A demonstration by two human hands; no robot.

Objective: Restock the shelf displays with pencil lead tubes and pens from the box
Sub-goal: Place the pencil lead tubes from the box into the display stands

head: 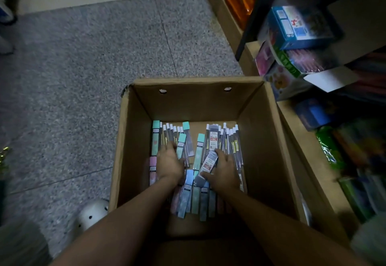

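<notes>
Grey floor carries the box (133,140); left hand (169,163) lies flat on pens (170,133), right hand (224,171) pinches 1 lead tube (207,166). Better gather several aligned before lifting.

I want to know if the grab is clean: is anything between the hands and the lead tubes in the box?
Nothing visible: the box is open-topped, the left hand rests on the tubes and the right hand holds a red-labelled tube.

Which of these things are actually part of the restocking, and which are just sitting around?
Part of the job: brown cardboard box; flat pastel lead tubes; grey red-labelled tube pinched by right hand; left hand.

Lying about: white perforated helmet; blue printed carton on shelf.
</notes>
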